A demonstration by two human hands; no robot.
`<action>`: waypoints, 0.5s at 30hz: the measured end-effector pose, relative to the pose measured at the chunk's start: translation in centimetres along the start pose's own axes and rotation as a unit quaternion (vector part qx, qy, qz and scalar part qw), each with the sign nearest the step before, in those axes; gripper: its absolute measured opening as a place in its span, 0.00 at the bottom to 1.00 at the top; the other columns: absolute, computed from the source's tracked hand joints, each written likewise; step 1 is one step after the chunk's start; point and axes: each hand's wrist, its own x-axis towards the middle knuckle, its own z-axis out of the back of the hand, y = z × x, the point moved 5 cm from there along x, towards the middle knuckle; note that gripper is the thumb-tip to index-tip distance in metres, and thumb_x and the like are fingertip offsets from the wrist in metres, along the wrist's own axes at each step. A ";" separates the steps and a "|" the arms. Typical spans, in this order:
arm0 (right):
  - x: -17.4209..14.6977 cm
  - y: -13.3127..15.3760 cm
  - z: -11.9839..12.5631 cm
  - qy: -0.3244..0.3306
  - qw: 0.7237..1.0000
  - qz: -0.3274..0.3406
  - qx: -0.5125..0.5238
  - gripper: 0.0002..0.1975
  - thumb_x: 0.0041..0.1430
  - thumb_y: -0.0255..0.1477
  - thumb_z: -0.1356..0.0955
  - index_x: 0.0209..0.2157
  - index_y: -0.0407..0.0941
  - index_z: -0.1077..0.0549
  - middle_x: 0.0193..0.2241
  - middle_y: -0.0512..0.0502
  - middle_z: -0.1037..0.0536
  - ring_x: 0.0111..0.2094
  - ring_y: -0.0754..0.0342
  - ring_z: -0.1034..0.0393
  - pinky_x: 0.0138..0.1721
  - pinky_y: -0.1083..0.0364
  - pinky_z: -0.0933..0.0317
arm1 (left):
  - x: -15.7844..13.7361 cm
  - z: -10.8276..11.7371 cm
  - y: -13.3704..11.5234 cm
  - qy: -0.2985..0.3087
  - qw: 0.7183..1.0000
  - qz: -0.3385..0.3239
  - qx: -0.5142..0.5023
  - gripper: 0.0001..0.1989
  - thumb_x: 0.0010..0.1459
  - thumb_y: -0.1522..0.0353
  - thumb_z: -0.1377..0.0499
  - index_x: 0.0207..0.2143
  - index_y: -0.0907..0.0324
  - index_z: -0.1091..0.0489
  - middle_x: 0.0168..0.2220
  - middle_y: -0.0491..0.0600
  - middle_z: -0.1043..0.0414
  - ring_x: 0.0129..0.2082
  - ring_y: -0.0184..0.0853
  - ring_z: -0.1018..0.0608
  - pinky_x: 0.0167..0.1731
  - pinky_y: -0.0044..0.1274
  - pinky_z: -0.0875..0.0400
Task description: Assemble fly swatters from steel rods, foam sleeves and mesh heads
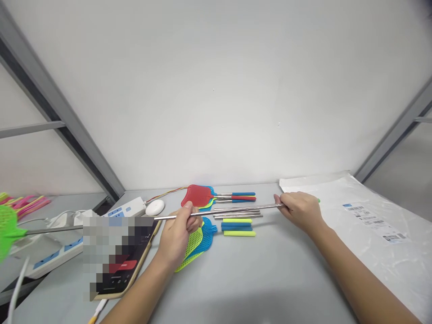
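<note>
Stretched across the view is a telescopic fly swatter with a thin metal rod [236, 209]. Its green mesh head [8, 229] is cut off by the left edge. My left hand [180, 229] is closed around the rod near its middle. At the rod's other end my right hand [300, 209] is wrapped round the grip, mostly hidden, with a bit of green showing past the fingers. Beneath the rod lie several loose metal rods [236, 214], blue and yellow handles [236, 227], and loose blue and yellow swatter heads [206, 236].
Assembled swatters, the top one red [197, 196], lie by the wall. At left are a phone [130, 265], partly pixelated, power strips [57, 257], a white round device [155, 207] and pink and yellow items [32, 207]. A white plastic mailer [367, 261] covers the right side.
</note>
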 end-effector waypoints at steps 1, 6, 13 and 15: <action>-0.1 -0.6 0.0 -0.002 1.000 -0.007 -0.004 0.22 0.63 0.32 0.39 0.15 0.45 0.43 0.13 0.54 0.43 0.18 0.59 0.54 0.24 0.56 0.59 | 0.2 0.3 -0.2 -0.010 1.000 -0.004 -0.007 0.25 0.64 0.61 0.49 0.15 0.57 0.51 0.18 0.41 0.55 0.21 0.30 0.45 0.28 0.24 0.40; -0.4 -2.2 -0.4 -0.005 0.999 -0.032 -0.012 0.23 0.63 0.32 0.41 0.14 0.45 0.44 0.13 0.53 0.44 0.18 0.58 0.55 0.23 0.56 0.61 | 0.7 1.4 -0.6 -0.044 0.999 -0.017 -0.021 0.24 0.62 0.62 0.48 0.15 0.57 0.51 0.17 0.41 0.56 0.21 0.29 0.45 0.27 0.24 0.39; -0.4 -2.0 -0.9 0.021 0.999 -0.049 -0.003 0.21 0.64 0.35 0.40 0.17 0.45 0.42 0.14 0.54 0.41 0.18 0.59 0.52 0.23 0.56 0.60 | 1.2 2.2 -0.1 -0.086 0.996 -0.022 -0.024 0.24 0.62 0.62 0.48 0.16 0.57 0.51 0.17 0.41 0.56 0.20 0.29 0.44 0.26 0.23 0.38; -0.4 -2.4 -0.8 0.019 0.997 -0.068 -0.009 0.22 0.64 0.36 0.40 0.17 0.45 0.43 0.14 0.54 0.41 0.18 0.59 0.52 0.23 0.56 0.61 | 1.4 2.6 -0.5 -0.100 0.993 -0.040 -0.040 0.24 0.63 0.62 0.48 0.16 0.57 0.51 0.17 0.41 0.55 0.20 0.29 0.43 0.27 0.23 0.36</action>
